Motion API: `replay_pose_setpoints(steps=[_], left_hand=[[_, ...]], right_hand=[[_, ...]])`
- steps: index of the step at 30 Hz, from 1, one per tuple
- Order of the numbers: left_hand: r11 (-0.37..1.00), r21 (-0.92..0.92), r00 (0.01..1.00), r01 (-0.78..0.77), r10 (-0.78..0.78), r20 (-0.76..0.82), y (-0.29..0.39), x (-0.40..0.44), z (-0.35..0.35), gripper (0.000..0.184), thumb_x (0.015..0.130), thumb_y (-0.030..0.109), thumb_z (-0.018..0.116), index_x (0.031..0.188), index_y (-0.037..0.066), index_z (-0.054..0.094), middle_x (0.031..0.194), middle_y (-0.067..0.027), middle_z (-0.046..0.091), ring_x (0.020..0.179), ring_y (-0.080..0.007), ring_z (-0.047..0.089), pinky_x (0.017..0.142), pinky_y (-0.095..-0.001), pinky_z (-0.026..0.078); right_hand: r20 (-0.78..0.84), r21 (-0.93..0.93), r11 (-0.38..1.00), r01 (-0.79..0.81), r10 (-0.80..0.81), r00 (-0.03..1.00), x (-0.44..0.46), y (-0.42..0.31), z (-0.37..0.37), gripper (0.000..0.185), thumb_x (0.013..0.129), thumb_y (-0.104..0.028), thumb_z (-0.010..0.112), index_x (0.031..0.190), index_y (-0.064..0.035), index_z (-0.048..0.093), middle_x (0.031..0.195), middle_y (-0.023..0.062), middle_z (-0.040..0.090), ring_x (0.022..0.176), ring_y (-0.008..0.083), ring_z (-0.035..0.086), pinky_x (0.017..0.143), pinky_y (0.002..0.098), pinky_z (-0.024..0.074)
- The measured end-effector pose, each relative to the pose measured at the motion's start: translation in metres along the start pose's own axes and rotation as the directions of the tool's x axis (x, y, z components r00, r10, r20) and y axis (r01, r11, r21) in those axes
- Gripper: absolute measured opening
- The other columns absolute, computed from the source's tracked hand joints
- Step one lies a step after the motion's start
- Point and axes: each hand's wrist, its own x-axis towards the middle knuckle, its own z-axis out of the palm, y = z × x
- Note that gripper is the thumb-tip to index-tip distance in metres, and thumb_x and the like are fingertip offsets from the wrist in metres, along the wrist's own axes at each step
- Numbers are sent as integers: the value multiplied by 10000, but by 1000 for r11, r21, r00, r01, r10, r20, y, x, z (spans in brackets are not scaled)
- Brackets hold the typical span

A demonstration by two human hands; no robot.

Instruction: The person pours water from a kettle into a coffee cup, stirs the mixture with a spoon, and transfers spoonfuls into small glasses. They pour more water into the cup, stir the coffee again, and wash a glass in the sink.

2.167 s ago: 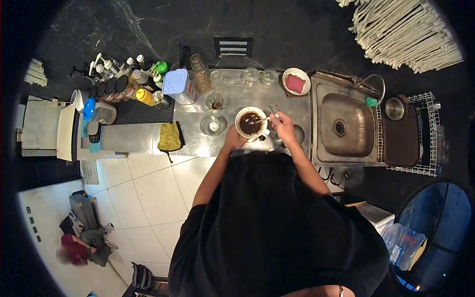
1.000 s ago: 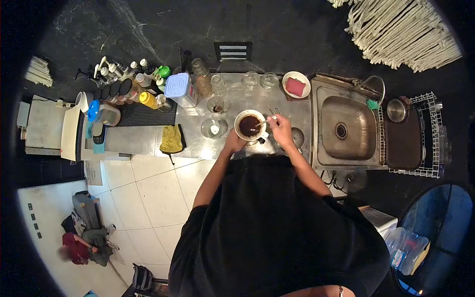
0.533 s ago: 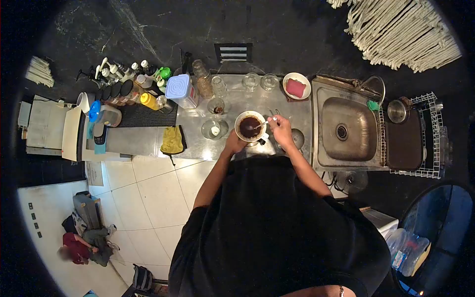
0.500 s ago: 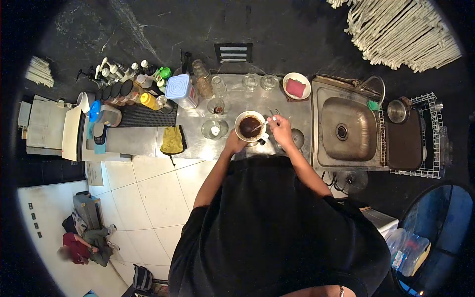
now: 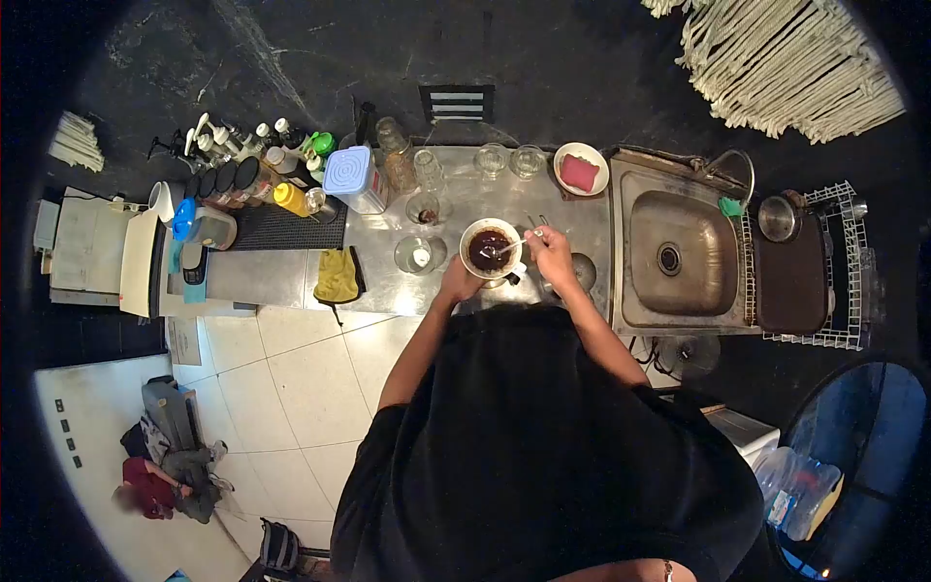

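Note:
My left hand (image 5: 461, 280) grips the near left side of a white cup (image 5: 487, 223), its fingers partly hidden by the cup. Dark brown liquid (image 5: 481, 239) fills the cup's lower part. Between the fingers of my right hand (image 5: 553, 257) is a metal spoon (image 5: 517, 245), slanting down into the liquid. To the left of the cup stand a glass with something white in it (image 5: 417, 255) and a smaller glass with brown residue (image 5: 424, 209). A round metal object (image 5: 583, 272) lies partly behind my right wrist.
A steel counter (image 5: 383, 291) runs to a sink (image 5: 679, 296) at right. Along the back stand glasses (image 5: 491, 161), a bowl (image 5: 603, 175) with a pink sponge, and a blue-lidded tub (image 5: 359, 184). A yellow cloth (image 5: 337, 275) hangs at the front edge. A person (image 5: 150, 485) sits at lower left.
The spoon's bowl has shifted slightly in the liquid, and more shiny highlights show on the surface. Both hands stay nearly in place.

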Motion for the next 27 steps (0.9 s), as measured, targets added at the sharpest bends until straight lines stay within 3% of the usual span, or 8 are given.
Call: replay_pose_setpoints(steps=[11, 17, 23, 25, 27], left_hand=[[995, -96, 1000, -22, 22, 2, 1, 3, 0, 621, 745, 386, 784, 1231, 33, 625, 1191, -193, 680, 1110, -376, 643, 939, -439, 508], [994, -107, 999, -37, 40, 33, -5, 2, 1, 580, 771, 363, 769, 1247, 58, 637, 1200, -160, 690, 1112, -314, 658, 943, -413, 510], [999, -28, 1000, -17, 16, -17, 30, 0, -7, 530, 768, 324, 800, 1213, 69, 667, 1174, -124, 709, 1102, -284, 667, 947, -399, 510], [999, -5, 999, -47, 47, -4, 28, -1, -8, 528, 771, 315, 793, 1216, 62, 664, 1181, -121, 708, 1104, -277, 667, 947, -396, 511], [994, -94, 998, -63, 61, -21, 28, 1, -8, 506, 779, 305, 779, 1208, 62, 668, 1180, -132, 708, 1105, -283, 668, 942, -396, 512]], right_hand=[[-6, -20, 999, 36, -36, 999, 0, 3, 3, 235, 990, -210, 613, 829, -38, 601, 595, -20, 522, 539, 67, 457, 507, 272, 346], [-13, -35, 998, 57, -58, 998, 0, 4, 4, 236, 992, -204, 606, 821, -41, 599, 596, -23, 518, 541, 65, 455, 508, 269, 344], [-21, -39, 996, 75, -76, 997, 1, 5, 2, 227, 989, -200, 611, 828, -40, 600, 612, -18, 529, 563, 66, 472, 530, 268, 373], [-62, -85, 986, 141, -146, 987, 3, 8, 3, 227, 987, -203, 617, 836, -34, 601, 613, -21, 519, 566, 68, 472, 535, 269, 378], [-57, -69, 992, 108, -112, 992, 2, 7, 1, 233, 970, -199, 629, 840, -9, 593, 621, 7, 501, 583, 100, 452, 553, 304, 381]])
